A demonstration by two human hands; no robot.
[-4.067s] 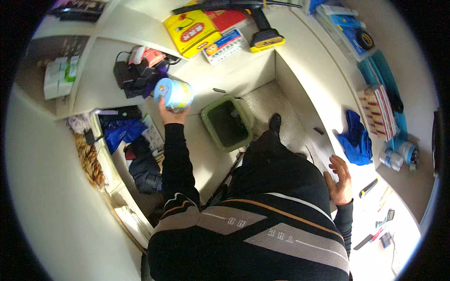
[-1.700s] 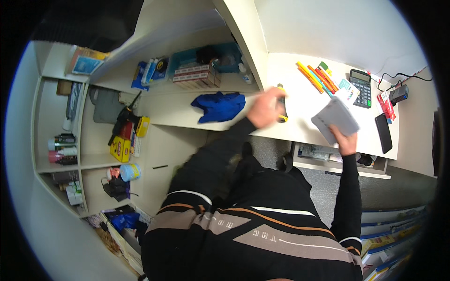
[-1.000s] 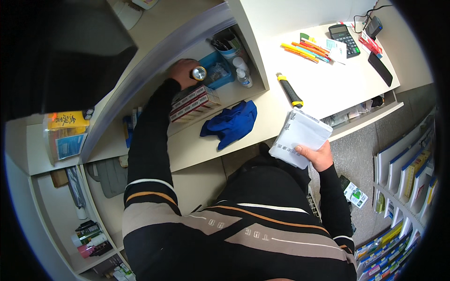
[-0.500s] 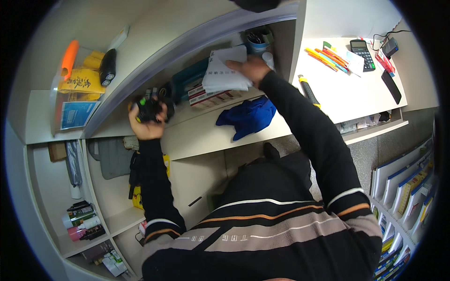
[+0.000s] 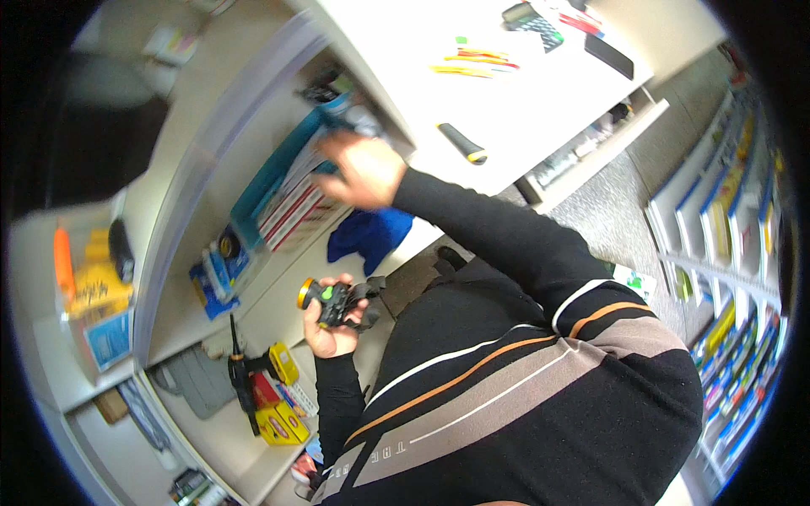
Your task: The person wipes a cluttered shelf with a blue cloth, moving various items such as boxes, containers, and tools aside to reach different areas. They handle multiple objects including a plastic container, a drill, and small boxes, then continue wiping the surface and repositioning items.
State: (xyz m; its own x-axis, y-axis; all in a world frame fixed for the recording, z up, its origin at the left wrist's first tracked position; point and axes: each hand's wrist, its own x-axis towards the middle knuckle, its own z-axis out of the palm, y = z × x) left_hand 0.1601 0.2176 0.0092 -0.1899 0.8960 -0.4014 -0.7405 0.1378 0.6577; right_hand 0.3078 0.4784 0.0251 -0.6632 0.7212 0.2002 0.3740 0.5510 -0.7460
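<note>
A black headlamp (image 5: 334, 302) with a yellow ring round its front, a green spot and a dangling strap sits in my left hand (image 5: 327, 340), fingers closed round it, in front of the shelf. My right hand (image 5: 364, 169), somewhat blurred, has its fingers apart and looks to hold nothing. It is over a stack of white and red boxes (image 5: 294, 212). White papers (image 5: 302, 162) stand beside the boxes against a teal folder or tray (image 5: 245, 207), partly hidden by that hand. Below it a blue cloth (image 5: 369, 240) drapes over the shelf's front edge.
Pens (image 5: 477, 61), a calculator (image 5: 536, 25), a phone (image 5: 609, 56) and a black-yellow cutter-like tool (image 5: 462, 143) lie on the white desk. An open drawer (image 5: 591, 156) juts out below. Blue packets (image 5: 221, 274) lie deeper in the shelf; a yellow box (image 5: 283, 424) stands lower left.
The view has turned and shifted. My left hand has brought the headlamp out from the shelf, nearer my body. My right hand has come off the papers, which now sit farther back.
</note>
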